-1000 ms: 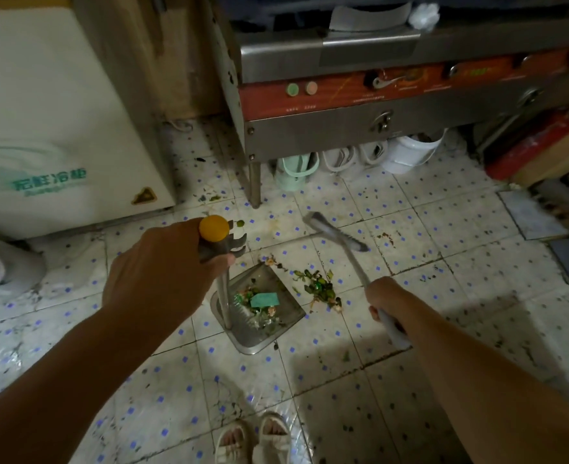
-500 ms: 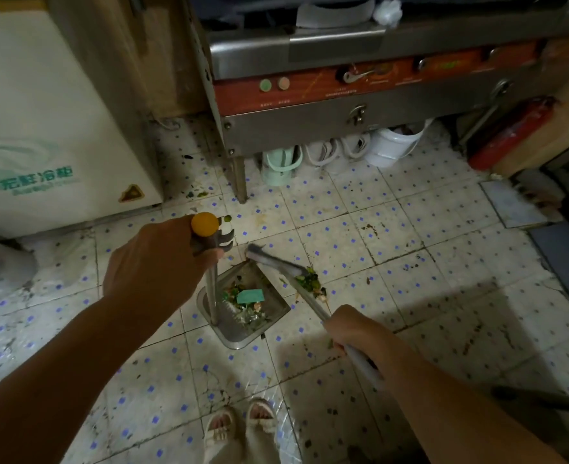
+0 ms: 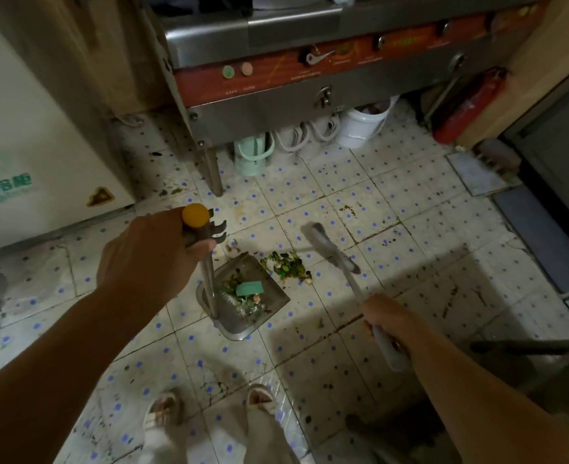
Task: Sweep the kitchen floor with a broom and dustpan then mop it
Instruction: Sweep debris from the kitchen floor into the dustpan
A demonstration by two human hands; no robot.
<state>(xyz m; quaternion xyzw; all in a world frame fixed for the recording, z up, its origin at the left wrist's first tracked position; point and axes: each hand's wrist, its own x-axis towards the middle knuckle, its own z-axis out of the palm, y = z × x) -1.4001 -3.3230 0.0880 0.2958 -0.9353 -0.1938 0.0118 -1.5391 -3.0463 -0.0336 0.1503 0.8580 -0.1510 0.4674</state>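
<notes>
The upright metal handle (image 3: 208, 279) of the dustpan (image 3: 243, 298) is gripped near its yellow-capped top by the left hand (image 3: 149, 254), the fingers being curled round it. The metal pan is set flat on the tiled floor (image 3: 393, 209), and scraps of green waste and a small teal piece (image 3: 249, 288) are held inside it. Just beyond the pan's far edge, a small pile of green and white debris (image 3: 288, 266) is seen lying on the tiles. The grey handle of the broom (image 3: 331, 249) is grasped by the right hand (image 3: 388, 321), fingers wrapped round the shaft; the brush head is blurred and is placed near the right of the debris pile, whether touching the floor cannot be told. Two sandalled feet (image 3: 162, 410) are visible at the bottom edge. Behind, a steel stove unit (image 3: 276, 105) with a red control strip is stood on legs, and beneath it a pale green container (image 3: 253, 155) and a white bucket (image 3: 363, 123) are kept. A white freezer (image 3: 25, 128) is seen at the left, and a red extinguisher (image 3: 467, 108) is laid at the right.
</notes>
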